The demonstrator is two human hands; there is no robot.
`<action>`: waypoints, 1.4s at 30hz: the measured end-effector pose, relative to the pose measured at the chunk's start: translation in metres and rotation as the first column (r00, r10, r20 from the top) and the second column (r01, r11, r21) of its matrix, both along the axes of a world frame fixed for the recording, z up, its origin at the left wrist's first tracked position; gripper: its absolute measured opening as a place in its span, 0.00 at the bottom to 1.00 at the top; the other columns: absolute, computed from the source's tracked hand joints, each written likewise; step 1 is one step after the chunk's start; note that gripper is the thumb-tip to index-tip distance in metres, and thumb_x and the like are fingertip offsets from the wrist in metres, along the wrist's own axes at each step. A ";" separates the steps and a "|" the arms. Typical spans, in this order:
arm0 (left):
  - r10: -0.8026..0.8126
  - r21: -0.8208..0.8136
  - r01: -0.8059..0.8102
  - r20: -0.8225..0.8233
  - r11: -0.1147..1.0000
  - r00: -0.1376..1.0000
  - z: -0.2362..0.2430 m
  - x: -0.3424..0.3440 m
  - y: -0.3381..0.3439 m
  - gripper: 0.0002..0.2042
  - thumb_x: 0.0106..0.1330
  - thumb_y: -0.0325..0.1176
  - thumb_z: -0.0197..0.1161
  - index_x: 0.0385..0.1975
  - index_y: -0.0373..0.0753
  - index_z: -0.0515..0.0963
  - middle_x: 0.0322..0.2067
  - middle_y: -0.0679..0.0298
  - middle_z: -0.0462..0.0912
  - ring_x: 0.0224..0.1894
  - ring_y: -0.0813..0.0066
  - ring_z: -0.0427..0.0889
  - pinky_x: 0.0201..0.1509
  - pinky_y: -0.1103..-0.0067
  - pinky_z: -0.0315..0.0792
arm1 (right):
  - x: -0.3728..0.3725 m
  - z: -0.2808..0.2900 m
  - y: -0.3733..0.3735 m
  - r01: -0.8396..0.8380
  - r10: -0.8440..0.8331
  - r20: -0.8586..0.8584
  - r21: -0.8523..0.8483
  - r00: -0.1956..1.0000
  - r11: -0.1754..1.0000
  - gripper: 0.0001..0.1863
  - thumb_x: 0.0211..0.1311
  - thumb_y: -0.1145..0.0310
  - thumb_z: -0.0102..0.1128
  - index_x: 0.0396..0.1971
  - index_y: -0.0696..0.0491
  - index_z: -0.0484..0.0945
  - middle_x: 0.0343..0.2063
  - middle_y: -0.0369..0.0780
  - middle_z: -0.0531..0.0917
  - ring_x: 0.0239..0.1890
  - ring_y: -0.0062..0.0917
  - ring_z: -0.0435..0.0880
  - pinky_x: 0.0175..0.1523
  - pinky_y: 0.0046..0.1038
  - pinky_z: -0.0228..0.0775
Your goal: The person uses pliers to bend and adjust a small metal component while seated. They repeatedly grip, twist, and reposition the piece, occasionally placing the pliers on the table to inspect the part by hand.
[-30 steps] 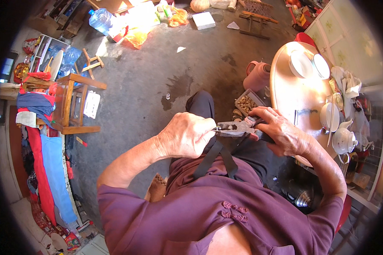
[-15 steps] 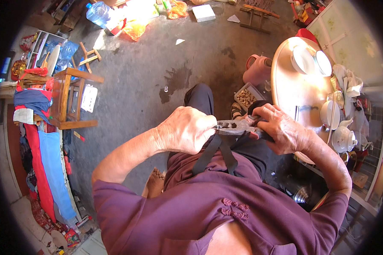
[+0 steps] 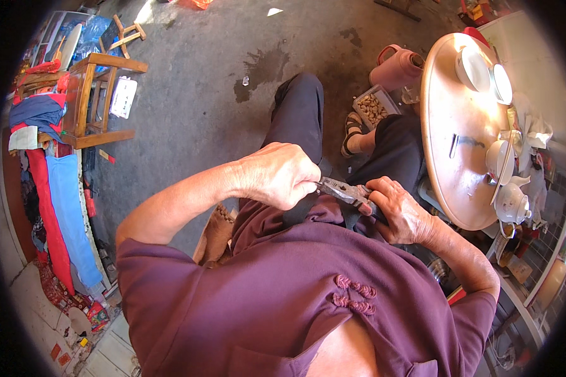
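Above my lap, my right hand (image 3: pixel 399 210) is wrapped round the handles of grey metal pliers (image 3: pixel 341 190). The jaws point left, toward my left hand (image 3: pixel 277 176). That hand is closed in a pinch right at the jaw tips. Whatever sits between its fingers and the jaws is too small and hidden to name. Below the hands a dark strap (image 3: pixel 300 212) lies over my maroon clothing, partly covered.
On my right stands a round table (image 3: pixel 446 169) with bowls (image 3: pixel 471 69) and a white teapot (image 3: pixel 512 202). A pink jug (image 3: pixel 396 68) and a box of nuts (image 3: pixel 372 108) are on the floor. At left is a wooden stool (image 3: pixel 104 100).
The whole view has shifted, with the table and floor things sitting differently. The pliers are now tilted, their handle end lower, and my right hand sits lower. Both hands stay closed.
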State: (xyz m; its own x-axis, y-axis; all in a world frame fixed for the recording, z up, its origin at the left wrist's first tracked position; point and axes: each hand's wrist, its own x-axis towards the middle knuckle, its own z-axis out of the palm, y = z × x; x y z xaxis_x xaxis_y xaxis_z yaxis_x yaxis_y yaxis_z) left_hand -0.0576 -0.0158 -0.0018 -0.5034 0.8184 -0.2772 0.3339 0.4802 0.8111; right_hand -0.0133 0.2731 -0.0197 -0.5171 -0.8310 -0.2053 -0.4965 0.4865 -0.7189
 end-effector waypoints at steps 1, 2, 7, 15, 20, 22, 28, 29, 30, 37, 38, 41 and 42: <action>0.002 -0.008 -0.002 -0.005 1.000 1.000 0.001 -0.001 -0.001 0.08 0.56 0.28 0.60 0.17 0.36 0.70 0.13 0.54 0.70 0.20 0.51 0.73 0.25 0.65 0.66 | -0.001 0.003 -0.002 -0.006 0.006 -0.013 0.008 1.000 1.000 0.28 0.38 0.70 0.67 0.45 0.61 0.72 0.45 0.50 0.74 0.49 0.42 0.73 0.55 0.37 0.66; 0.008 -0.002 -0.008 -0.021 1.000 1.000 0.000 0.000 -0.002 0.08 0.56 0.27 0.60 0.17 0.36 0.70 0.13 0.54 0.70 0.20 0.51 0.74 0.25 0.64 0.66 | -0.002 0.004 -0.003 -0.011 0.012 -0.027 0.016 1.000 1.000 0.28 0.38 0.70 0.67 0.44 0.61 0.72 0.45 0.50 0.74 0.49 0.42 0.73 0.55 0.37 0.66; 0.049 -0.008 -0.050 -0.076 0.999 0.996 -0.012 0.011 -0.006 0.07 0.55 0.26 0.60 0.17 0.37 0.71 0.14 0.55 0.71 0.21 0.51 0.75 0.26 0.64 0.67 | -0.003 0.000 -0.005 -0.040 0.045 -0.081 0.065 0.996 0.997 0.27 0.38 0.69 0.67 0.43 0.62 0.73 0.43 0.48 0.74 0.48 0.40 0.73 0.53 0.36 0.66; 0.087 0.033 -0.084 -0.123 0.996 0.989 -0.013 0.013 -0.009 0.07 0.53 0.26 0.60 0.17 0.36 0.70 0.14 0.54 0.71 0.22 0.51 0.76 0.26 0.63 0.68 | -0.011 0.002 -0.009 -0.057 0.070 -0.124 0.111 0.990 0.992 0.20 0.38 0.69 0.65 0.35 0.60 0.74 0.41 0.48 0.74 0.45 0.39 0.73 0.49 0.36 0.66; 0.114 0.008 -0.114 -0.135 0.993 0.984 -0.013 0.014 -0.009 0.08 0.55 0.27 0.60 0.17 0.36 0.69 0.14 0.54 0.71 0.22 0.51 0.76 0.26 0.63 0.68 | -0.009 -0.004 -0.009 -0.031 0.044 -0.141 0.091 0.989 0.995 0.19 0.39 0.69 0.64 0.34 0.60 0.75 0.41 0.48 0.73 0.45 0.39 0.72 0.48 0.35 0.66; 0.124 -0.001 -0.126 -0.142 0.992 0.982 -0.017 0.016 -0.009 0.08 0.55 0.27 0.59 0.17 0.36 0.69 0.14 0.54 0.72 0.22 0.50 0.76 0.26 0.63 0.68 | -0.007 -0.008 -0.009 -0.024 0.040 -0.166 0.097 0.985 0.995 0.19 0.39 0.69 0.64 0.34 0.60 0.75 0.41 0.48 0.73 0.45 0.39 0.72 0.49 0.35 0.65; 0.143 0.027 -0.141 -0.206 0.990 0.968 -0.021 0.017 -0.008 0.08 0.55 0.28 0.60 0.19 0.36 0.69 0.15 0.55 0.73 0.22 0.51 0.76 0.25 0.63 0.69 | -0.003 -0.015 -0.009 0.029 -0.011 -0.209 0.084 0.978 0.996 0.21 0.37 0.68 0.64 0.35 0.61 0.75 0.43 0.50 0.73 0.46 0.40 0.72 0.51 0.36 0.64; 0.147 0.031 -0.144 -0.231 0.989 0.962 -0.020 0.017 -0.007 0.08 0.55 0.28 0.61 0.19 0.36 0.69 0.15 0.55 0.73 0.22 0.51 0.76 0.25 0.63 0.69 | -0.004 -0.014 -0.009 0.039 -0.020 -0.225 0.078 0.974 0.996 0.21 0.37 0.69 0.64 0.35 0.62 0.74 0.43 0.50 0.73 0.46 0.40 0.72 0.51 0.36 0.64; 0.151 0.036 -0.147 -0.255 0.989 0.955 -0.016 0.018 -0.006 0.08 0.55 0.28 0.61 0.20 0.36 0.69 0.16 0.55 0.73 0.21 0.51 0.76 0.24 0.63 0.69 | -0.003 -0.014 -0.008 0.049 -0.032 -0.238 0.065 0.971 0.997 0.21 0.37 0.69 0.64 0.35 0.62 0.74 0.43 0.50 0.72 0.46 0.40 0.72 0.51 0.36 0.64; 0.097 0.015 -0.098 -0.326 0.995 0.940 0.001 0.012 -0.003 0.07 0.56 0.29 0.60 0.21 0.37 0.70 0.16 0.56 0.74 0.21 0.53 0.76 0.23 0.64 0.69 | 0.002 -0.013 -0.007 0.092 -0.089 -0.290 -0.004 0.953 0.996 0.19 0.45 0.68 0.66 0.36 0.62 0.73 0.43 0.50 0.72 0.43 0.41 0.72 0.48 0.38 0.65; 0.101 0.003 -0.105 -0.305 0.994 0.947 0.002 0.011 -0.003 0.07 0.56 0.29 0.60 0.21 0.37 0.70 0.16 0.56 0.74 0.21 0.52 0.76 0.23 0.64 0.69 | 0.002 -0.013 -0.007 0.089 -0.087 -0.295 -0.006 0.951 0.996 0.18 0.50 0.67 0.66 0.36 0.62 0.73 0.42 0.51 0.72 0.42 0.41 0.73 0.47 0.38 0.65; 0.099 -0.044 -0.113 -0.246 0.993 0.964 0.001 0.009 -0.002 0.06 0.56 0.29 0.60 0.21 0.37 0.70 0.17 0.55 0.75 0.23 0.51 0.76 0.25 0.63 0.69 | 0.005 -0.015 -0.008 0.105 -0.101 -0.297 -0.004 0.949 0.995 0.20 0.37 0.70 0.63 0.34 0.63 0.73 0.43 0.51 0.71 0.43 0.41 0.72 0.48 0.37 0.64; 0.092 -0.065 -0.109 -0.228 0.992 0.969 0.000 0.008 -0.002 0.06 0.56 0.29 0.59 0.21 0.37 0.70 0.18 0.55 0.75 0.23 0.50 0.76 0.26 0.63 0.69 | 0.005 -0.016 -0.008 0.103 -0.096 -0.309 0.005 0.946 0.995 0.19 0.37 0.71 0.62 0.34 0.63 0.73 0.43 0.51 0.71 0.43 0.41 0.72 0.48 0.37 0.64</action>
State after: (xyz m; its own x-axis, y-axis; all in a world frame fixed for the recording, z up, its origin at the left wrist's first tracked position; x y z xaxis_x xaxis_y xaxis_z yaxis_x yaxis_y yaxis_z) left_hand -0.0500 -0.0174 -0.0014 -0.6385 0.7410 -0.2077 0.4500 0.5785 0.6804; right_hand -0.0078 0.2653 -0.0361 -0.6377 -0.7692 -0.0398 -0.6404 0.5582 -0.5276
